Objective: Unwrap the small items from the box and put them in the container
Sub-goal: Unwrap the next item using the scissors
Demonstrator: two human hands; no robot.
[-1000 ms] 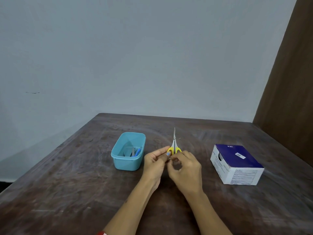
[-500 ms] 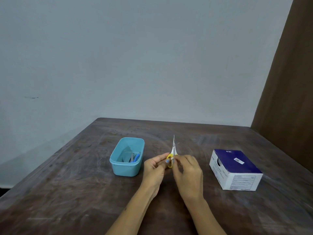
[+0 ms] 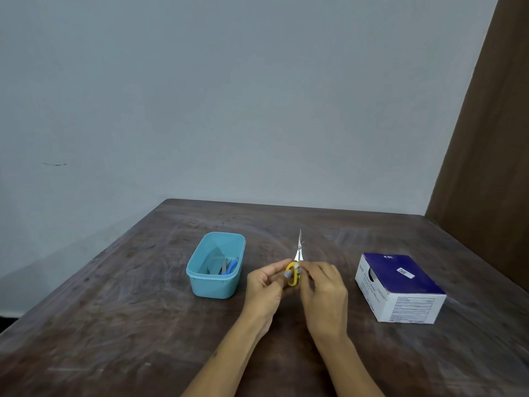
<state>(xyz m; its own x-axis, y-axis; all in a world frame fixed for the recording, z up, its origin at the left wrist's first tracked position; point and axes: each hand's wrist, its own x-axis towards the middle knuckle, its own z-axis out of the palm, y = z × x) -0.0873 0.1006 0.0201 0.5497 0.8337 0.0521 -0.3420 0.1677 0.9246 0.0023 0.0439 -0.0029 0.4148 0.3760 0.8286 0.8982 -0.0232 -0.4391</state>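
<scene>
Both sets of fingers meet over the middle of the bench [image 3: 137, 316], pinched together around something small. The left hand [image 3: 264, 285] has its thumb and fingertips closed on a tiny pale-blue item [image 3: 287, 274]; the right hand [image 3: 325, 287] curls in from the other side, fingers closed at the yellow handle of a small pair of scissors [image 3: 296, 265], whose thin blades stand upright and point toward the far edge. Whether the right hand grips the scissors alone or the item too, I cannot tell.

Toward the left edge from the hands, near but apart, sits the light-blue container [image 3: 211, 285], open-topped. Inside lie a few small pieces heaped at its near right end, one bright blue, the others greyish and hard to make out.

Toward the right edge, well apart from the hands, rests the box [image 3: 400, 287], dark-blue top, white printed sides, a dark opening on its left face.
</scene>
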